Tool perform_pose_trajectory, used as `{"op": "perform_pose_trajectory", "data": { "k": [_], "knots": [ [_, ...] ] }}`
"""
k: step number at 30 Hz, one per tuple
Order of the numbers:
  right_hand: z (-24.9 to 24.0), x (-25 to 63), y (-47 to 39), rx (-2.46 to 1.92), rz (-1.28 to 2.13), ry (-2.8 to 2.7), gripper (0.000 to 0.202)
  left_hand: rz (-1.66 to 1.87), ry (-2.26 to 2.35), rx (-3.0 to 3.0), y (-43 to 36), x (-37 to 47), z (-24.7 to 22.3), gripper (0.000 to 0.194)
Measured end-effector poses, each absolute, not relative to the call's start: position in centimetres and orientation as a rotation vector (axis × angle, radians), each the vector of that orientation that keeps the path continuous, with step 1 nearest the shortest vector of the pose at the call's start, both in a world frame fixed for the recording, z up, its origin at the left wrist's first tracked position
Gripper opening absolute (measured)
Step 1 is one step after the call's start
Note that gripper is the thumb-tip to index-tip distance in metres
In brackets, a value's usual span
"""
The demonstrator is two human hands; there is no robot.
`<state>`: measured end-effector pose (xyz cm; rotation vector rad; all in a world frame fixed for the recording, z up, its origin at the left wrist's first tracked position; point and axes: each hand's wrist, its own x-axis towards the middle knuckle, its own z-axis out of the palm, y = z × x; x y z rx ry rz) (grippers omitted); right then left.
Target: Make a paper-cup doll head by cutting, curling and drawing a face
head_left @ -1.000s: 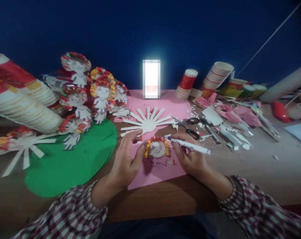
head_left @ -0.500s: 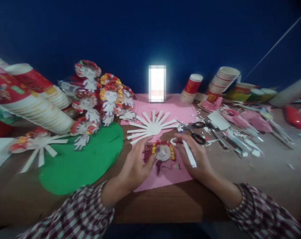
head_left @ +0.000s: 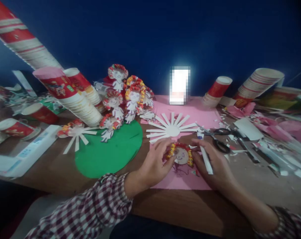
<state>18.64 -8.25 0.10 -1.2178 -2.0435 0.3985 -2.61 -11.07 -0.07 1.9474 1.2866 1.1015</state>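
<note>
A small round paper face [head_left: 182, 156] with drawn eyes, a smile and curled red-and-yellow paper hair is held over a pink sheet [head_left: 180, 183]. My left hand [head_left: 156, 162] grips its left side between thumb and fingers. A white pen [head_left: 207, 162] rests in my right hand [head_left: 216, 167], whose fingertips are at the right side of the hair. Just beyond lies a white cut-out [head_left: 174, 130] with strips spread like rays. Dark drawn lines show on the pink sheet below the face.
Black-handled scissors [head_left: 221, 145] and a cutter knife [head_left: 249, 150] lie to the right among paper scraps. Finished paper dolls [head_left: 134, 97] stand at the edge of a green sheet [head_left: 100, 159]. Stacked paper cups [head_left: 77, 106] lean at left; another cup stack [head_left: 260, 83] stands back right. A bright pixelated screen [head_left: 179, 85] stands behind.
The view has swung left, so everything sits farther right and more cups show at left. My right fingertips have come in to the right side of the paper face.
</note>
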Motion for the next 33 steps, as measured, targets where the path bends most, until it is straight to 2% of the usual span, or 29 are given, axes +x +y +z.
{"op": "perform_pose_trajectory", "data": {
  "k": [8,17,22,33],
  "knots": [
    [0.4,18.6,-8.4,-1.184,0.466,-2.009,0.033,1.118,1.268,1.685,-11.0,-2.4,-0.5,0.049],
    [0.1,18.7,-8.4,-1.096,0.54,-1.94,0.036,1.069,1.159,1.205,-10.1,-2.2,-0.1,0.047],
    [0.6,18.5,-8.5,-1.03,0.548,-1.927,0.037,1.078,1.143,1.171,-10.0,-2.2,0.6,0.041],
    [0.8,18.6,-8.6,-1.059,0.511,-1.946,0.034,1.056,1.103,1.175,-9.8,-2.3,0.3,0.048]
  ]
}}
